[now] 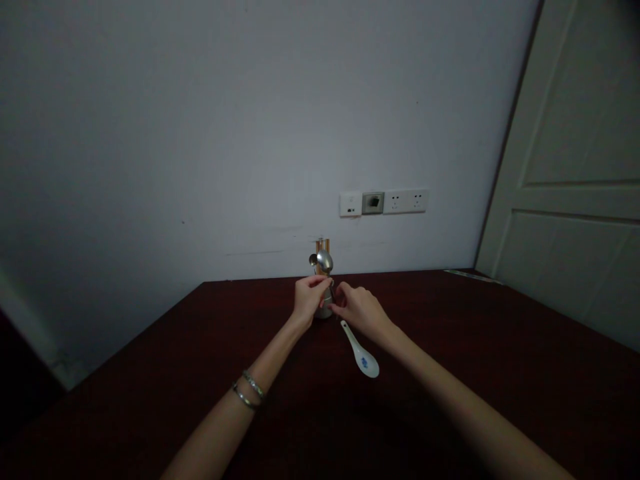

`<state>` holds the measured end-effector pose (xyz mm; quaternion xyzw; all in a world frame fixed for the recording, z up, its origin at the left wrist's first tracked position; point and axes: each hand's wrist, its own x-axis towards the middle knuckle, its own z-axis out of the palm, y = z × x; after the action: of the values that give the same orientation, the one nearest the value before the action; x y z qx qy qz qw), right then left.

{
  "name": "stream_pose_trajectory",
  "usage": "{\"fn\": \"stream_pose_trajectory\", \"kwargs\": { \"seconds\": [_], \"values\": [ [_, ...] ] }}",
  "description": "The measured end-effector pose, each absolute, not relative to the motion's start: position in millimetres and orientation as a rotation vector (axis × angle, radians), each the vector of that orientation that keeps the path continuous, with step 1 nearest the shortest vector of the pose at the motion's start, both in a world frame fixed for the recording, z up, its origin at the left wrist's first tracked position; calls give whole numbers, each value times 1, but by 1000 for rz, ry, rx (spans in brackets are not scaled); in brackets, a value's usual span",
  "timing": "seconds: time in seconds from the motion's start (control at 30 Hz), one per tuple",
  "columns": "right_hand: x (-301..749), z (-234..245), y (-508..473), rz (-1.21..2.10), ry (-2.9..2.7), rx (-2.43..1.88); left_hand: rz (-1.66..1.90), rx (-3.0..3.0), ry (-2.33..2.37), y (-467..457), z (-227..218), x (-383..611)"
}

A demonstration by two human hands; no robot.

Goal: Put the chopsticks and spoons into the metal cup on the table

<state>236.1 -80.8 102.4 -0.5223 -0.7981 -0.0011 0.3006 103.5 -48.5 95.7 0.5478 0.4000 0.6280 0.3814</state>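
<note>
Wall (260,133): pale, behind everything.
Bench (250,347): dark red-brown, its far edge against the wall.
Door (575,167): panelled, at the right.
Socket plates (405,201): in a row on the wall, above the bench.
Right hand (363,310): fingers curled at the holder's right side; whether they grip anything, I cannot tell.
Left hand (309,298): thumb and finger drawn close at the holder's front; what they pinch, if anything, is too small to tell.
Utensil holder (324,313): on the bench between the hands, partly hidden; with tall contents it is probably top-heavy, so one hand should brace it low while the other works gently.
Wood-coloured sticks (327,245): upright above the holder; best not knocked.
Porcelain spoon (367,363): blue-marked, beside the right hand, handle towards the holder; keep the wrist off it.
Larger metal spoon (325,261): bowl up, before the sticks.
Bracelets (253,384): on the left wrist.
Smaller metal spoon (313,259): left of the larger.
</note>
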Motion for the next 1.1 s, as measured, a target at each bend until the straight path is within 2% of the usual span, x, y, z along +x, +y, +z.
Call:
{"fn": "stream_pose_trajectory", "kwargs": {
  "seconds": [0.1, 0.27, 0.47, 0.57, 0.83, 1.1],
  "values": [
    [237, 102, -78, 44, -2143, -1347, 1591, 1407, 1014, -48, 95, 104],
    [243, 102, -69, 360, -2154, -1122, 1570, 1411, 1017, -46, 93, 103],
    [248, 100, -63, 1060, -2056, -1041, 1532, 1426, 993, -48, 94, 105],
    [250, 100, -61, 1289, -2000, -981, 1513, 1432, 988, -50, 95, 106],
    [256, 96, -59, 1465, -2038, -871, 1423, 1468, 964, -55, 99, 103],
    [257, 91, -56, 1472, -2070, -845, 1366, 1427, 946, -54, 101, 101]
  ]
}}
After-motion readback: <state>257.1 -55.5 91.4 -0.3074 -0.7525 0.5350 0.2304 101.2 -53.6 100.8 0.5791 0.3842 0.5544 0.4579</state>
